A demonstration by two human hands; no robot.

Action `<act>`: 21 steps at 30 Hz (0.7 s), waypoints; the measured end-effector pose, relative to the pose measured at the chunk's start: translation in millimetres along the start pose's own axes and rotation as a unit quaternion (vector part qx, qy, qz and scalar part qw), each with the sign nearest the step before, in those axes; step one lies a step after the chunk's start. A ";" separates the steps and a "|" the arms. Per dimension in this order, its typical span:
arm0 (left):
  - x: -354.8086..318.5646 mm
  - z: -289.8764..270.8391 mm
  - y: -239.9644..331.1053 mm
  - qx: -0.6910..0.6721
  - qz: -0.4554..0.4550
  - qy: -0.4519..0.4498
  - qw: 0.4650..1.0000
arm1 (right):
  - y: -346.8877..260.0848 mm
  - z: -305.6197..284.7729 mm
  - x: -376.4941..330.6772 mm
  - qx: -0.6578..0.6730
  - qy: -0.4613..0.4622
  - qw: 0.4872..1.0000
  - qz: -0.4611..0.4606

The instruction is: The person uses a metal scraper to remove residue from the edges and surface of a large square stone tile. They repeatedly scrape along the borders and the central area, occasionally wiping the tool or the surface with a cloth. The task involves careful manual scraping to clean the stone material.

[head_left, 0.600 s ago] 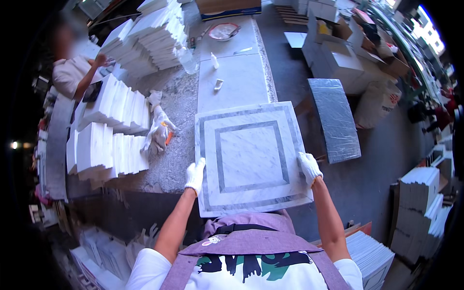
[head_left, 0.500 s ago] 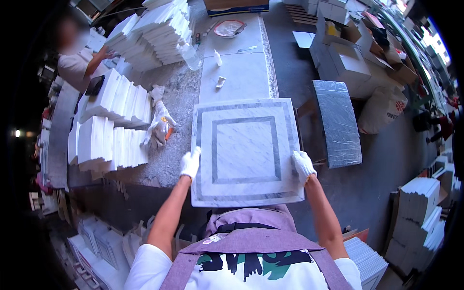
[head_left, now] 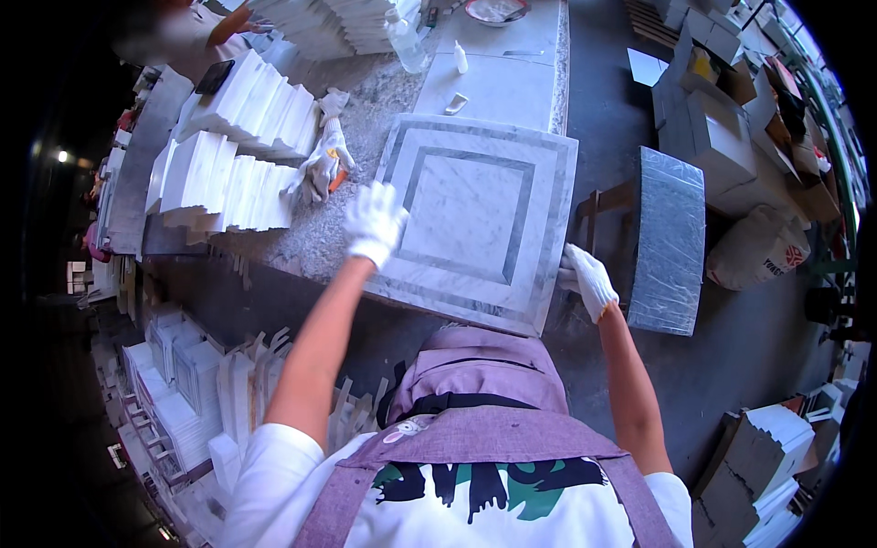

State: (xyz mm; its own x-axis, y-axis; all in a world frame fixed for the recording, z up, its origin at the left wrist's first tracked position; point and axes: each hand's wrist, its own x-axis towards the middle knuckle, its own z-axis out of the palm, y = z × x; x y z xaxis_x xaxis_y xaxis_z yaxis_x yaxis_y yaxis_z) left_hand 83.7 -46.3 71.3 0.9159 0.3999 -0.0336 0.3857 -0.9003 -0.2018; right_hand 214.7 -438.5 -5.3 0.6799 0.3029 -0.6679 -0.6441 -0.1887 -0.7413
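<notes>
A square marble slab [head_left: 466, 215], pale with grey veins and darker inlaid square bands, lies turned at an angle on the worktable and reaches its near edge. My left hand [head_left: 375, 222], in a white knit glove, is spread over the slab's left border with its fingers apart. At the right edge, my gloved right hand [head_left: 589, 280] has its fingers bent against the slab's side; the fingertips are partly hidden. Beyond the slab lie a small white piece [head_left: 457, 103] and a white squeeze bottle [head_left: 460, 58].
White stone pieces [head_left: 242, 183] stand stacked at left, beside used gloves with something orange [head_left: 324, 164]. A clear bottle [head_left: 405, 41] and a bowl [head_left: 496, 9] are farther back. At right are a film-wrapped grey board [head_left: 671, 242], cartons [head_left: 717, 137] and a sack [head_left: 758, 247].
The slab has turned clockwise. My left hand has gone from gripping its left edge to lying spread over its border. The right hand stays at the right edge. The view has shifted.
</notes>
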 end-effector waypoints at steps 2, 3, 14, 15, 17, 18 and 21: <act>-59.7 44.9 49.7 0.066 0.047 -0.028 0.996 | 14.4 -0.7 -17.9 0.096 0.042 0.993 0.061; -81.8 59.2 80.9 -0.037 0.091 0.128 0.987 | 57.6 -33.1 -5.5 0.197 -0.057 0.977 0.057; -145.7 17.8 171.6 -0.316 0.476 0.062 0.818 | 128.6 -12.1 -111.7 0.157 0.092 0.969 0.166; -151.5 9.7 160.4 -0.323 0.460 0.072 0.824 | 131.4 -10.9 -118.2 0.160 0.077 0.972 0.154; -158.8 12.8 135.9 -0.324 0.405 0.083 0.851 | 129.8 -9.5 -121.2 0.163 0.040 0.978 0.122; -160.6 15.8 118.3 -0.324 0.365 0.104 0.867 | 125.3 1.0 -123.5 0.158 0.055 0.978 0.126; -151.3 37.9 63.4 -0.215 0.266 0.082 0.936 | 115.1 16.7 -132.8 0.136 0.055 0.983 0.110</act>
State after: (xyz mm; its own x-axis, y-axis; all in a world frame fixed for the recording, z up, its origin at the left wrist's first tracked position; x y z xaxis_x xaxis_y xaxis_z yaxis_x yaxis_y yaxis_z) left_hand -34.7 -157.4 26.5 0.9822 -0.1252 0.1400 -0.1536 -0.9645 0.2146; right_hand 44.4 -484.8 -0.8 0.5387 0.1766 -0.8238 -0.8390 0.0232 -0.5437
